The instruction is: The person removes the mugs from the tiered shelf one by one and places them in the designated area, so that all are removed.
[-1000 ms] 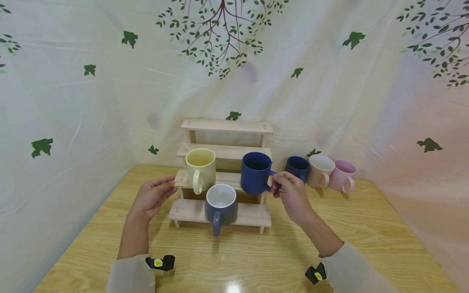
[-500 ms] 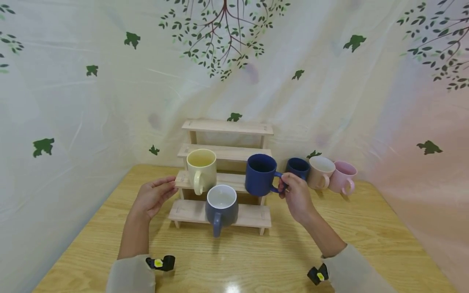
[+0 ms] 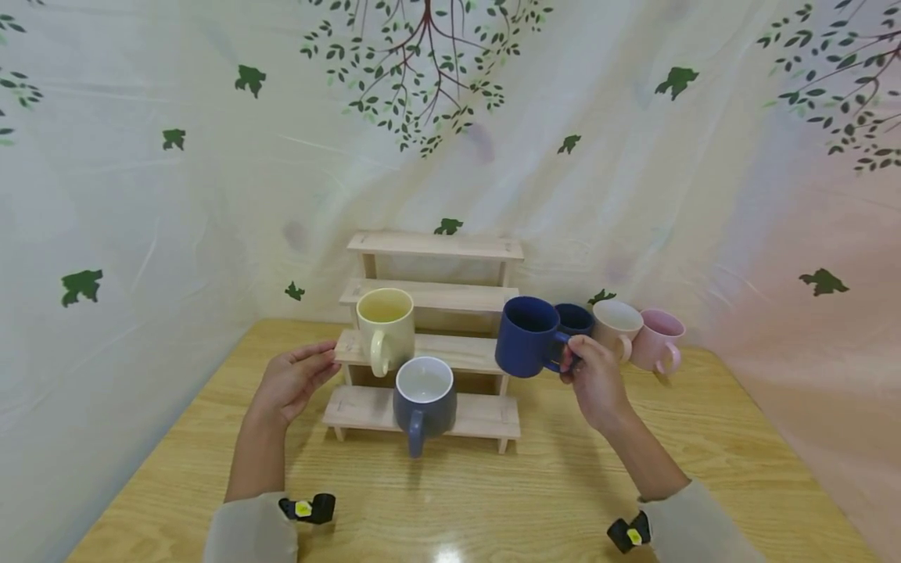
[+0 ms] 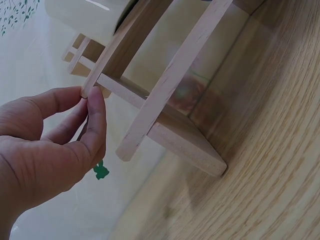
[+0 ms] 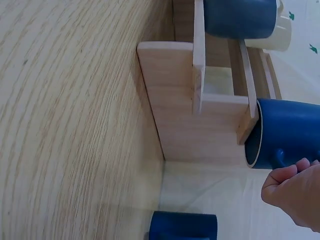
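Note:
My right hand (image 3: 598, 383) grips the handle of a blue mug (image 3: 526, 340), held upright at the right end of the tiered wooden stand (image 3: 464, 352). In the right wrist view the mug (image 5: 290, 132) overlaps the end of a shelf board. With thumb and fingers, my left hand (image 3: 299, 383) pinches the left end of the stand's second step from the bottom; the left wrist view shows the fingertips (image 4: 96, 97) on the board's corner. A pale yellow mug (image 3: 389, 328) stands on that step. On the lowest step sits a grey-blue mug (image 3: 425, 407) with a white inside, handle toward me.
Right of the stand, a dark blue mug (image 3: 576, 319), a beige mug (image 3: 614, 327) and a pink mug (image 3: 658, 340) stand in a row on the wooden table (image 3: 450, 500). A leaf-printed cloth (image 3: 211, 195) hangs behind and at both sides.
My right hand has carried the blue mug to the right, from over the second step to the stand's right end, where it now overlaps the dark blue mug. My left hand stays put.

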Available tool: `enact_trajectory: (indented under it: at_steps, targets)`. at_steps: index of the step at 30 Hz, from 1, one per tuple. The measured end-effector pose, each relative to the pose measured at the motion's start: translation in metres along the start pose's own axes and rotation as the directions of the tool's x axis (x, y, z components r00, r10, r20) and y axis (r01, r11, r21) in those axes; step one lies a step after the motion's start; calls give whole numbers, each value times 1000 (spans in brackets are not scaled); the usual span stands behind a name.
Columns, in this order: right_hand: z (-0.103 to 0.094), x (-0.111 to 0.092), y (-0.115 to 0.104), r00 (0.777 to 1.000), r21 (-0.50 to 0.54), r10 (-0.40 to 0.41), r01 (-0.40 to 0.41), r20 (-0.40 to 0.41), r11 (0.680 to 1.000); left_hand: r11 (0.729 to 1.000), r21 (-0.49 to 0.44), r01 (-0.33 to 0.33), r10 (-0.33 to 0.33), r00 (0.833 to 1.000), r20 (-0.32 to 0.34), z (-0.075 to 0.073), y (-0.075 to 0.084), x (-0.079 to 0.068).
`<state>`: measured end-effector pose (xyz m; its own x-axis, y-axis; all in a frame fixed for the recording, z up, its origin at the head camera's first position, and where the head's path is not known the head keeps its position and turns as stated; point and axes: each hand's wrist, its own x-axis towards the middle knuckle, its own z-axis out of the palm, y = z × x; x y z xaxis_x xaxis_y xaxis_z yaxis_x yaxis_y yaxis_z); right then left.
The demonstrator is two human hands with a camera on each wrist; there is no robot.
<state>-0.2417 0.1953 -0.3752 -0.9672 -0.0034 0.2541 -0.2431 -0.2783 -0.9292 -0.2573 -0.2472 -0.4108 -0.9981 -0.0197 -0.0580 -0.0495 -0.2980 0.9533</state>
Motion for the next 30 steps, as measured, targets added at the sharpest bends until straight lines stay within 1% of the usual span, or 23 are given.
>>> enact_trajectory:
  at_steps: [7,10,19,22,25,28,30]
  targets:
    - [-23,-1,-5,999,31,-22,23,-41,999,1000,-17,-2,2,1000,8,0,0,0]
    - [-33,-3,-6,997,19,-35,36,-63,999,1000,-15,0,0,1000,8,-1,0,0]
    - [-63,-6,-9,985,28,-41,46,-166,999,1000,-16,5,-5,1000,3,-1,-1,0]
    - [-74,-8,-10,975,40,-28,37,-222,999,1000,-15,5,-5,1000,0,-1,-1,0]
    - [-84,-10,-11,959,68,-4,24,-282,997,1000,-13,7,-7,1000,-2,-1,-1,0]
    - [-94,-12,-12,940,97,23,11,-342,995,1000,-9,8,-8,1000,-1,-1,-1,0]
    - [-101,-13,-13,922,97,35,3,-385,995,1000,-1,8,-8,1000,-1,0,0,0]
